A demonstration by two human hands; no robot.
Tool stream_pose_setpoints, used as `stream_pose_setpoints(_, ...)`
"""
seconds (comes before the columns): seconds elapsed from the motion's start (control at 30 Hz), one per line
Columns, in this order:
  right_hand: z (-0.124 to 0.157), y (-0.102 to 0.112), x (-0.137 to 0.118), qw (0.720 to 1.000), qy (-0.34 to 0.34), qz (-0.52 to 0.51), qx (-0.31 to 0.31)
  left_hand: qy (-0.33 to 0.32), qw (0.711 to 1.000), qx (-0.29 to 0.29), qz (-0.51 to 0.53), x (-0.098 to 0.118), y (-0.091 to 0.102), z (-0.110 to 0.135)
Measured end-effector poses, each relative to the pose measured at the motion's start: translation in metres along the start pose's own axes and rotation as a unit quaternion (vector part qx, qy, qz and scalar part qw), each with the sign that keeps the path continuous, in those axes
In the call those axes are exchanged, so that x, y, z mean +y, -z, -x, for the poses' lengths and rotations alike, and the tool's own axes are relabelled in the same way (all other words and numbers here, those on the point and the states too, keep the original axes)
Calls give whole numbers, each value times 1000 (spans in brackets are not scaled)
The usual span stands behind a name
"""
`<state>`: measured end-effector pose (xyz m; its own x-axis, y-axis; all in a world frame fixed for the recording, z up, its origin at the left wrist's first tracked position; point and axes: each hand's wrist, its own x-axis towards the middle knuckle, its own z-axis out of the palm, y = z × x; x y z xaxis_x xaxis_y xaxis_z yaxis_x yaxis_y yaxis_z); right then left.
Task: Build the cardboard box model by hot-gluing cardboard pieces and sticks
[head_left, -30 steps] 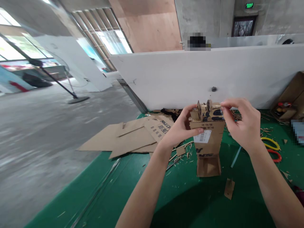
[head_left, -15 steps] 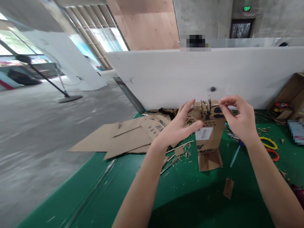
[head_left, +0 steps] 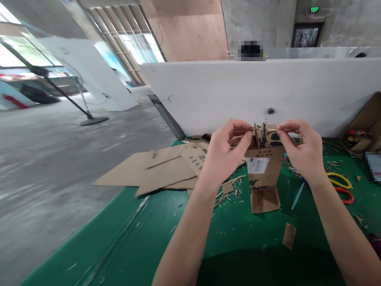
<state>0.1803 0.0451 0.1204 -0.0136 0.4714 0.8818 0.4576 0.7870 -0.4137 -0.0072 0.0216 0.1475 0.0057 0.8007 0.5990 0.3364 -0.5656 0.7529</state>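
A tall cardboard structure (head_left: 266, 167) stands upright on the green table, with a white label on its front and a shallow open tray at its foot. Across its top runs a thin wooden stick (head_left: 271, 130), passing through upright cardboard pieces (head_left: 256, 136). My right hand (head_left: 302, 147) pinches the stick's right end between thumb and fingers. At the left end, my left hand (head_left: 228, 149) is closed in a pinch with fingertips at the stick, next to the cardboard uprights; its fingers partly hide that end.
Flat cardboard sheets (head_left: 166, 169) lie at the left over the table's edge. Scissors with yellow and red handles (head_left: 342, 186) rest at the right. A small cardboard piece (head_left: 289, 236) lies in front, scraps are scattered about, and a white partition (head_left: 208, 95) rises behind.
My left hand has gone from open, fingers spread, to pinching at the stick's left end. My right hand keeps its pinch on the right end. The view has shifted slightly.
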Motion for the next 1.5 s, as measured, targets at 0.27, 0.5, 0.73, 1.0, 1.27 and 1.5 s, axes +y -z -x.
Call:
stream_pose_setpoints(0.27,1,-2,1,1000,11,14,-14,-16,1000,4,-16,-5,-1,-4)
stream_pose_setpoints(0.5,6,40,-27,979,4,170,-112,-46,998,5,-38,-9,2,-4)
stream_pose_setpoints(0.73,68,52,-52,722,-129,249,-632,-54,997,7,-51,-9,1,-4)
stream_pose_setpoints(1.0,136,44,-52,665,-137,275,-680,-57,997,7,-59,-11,-3,-3)
stream_pose_setpoints(1.27,119,66,-40,756,-130,176,-617,-52,997,-4,-61,-4,-6,-2)
stream_pose_setpoints(1.5,60,73,-32,945,-201,-112,-232,-69,994,7,-82,-14,-7,-2)
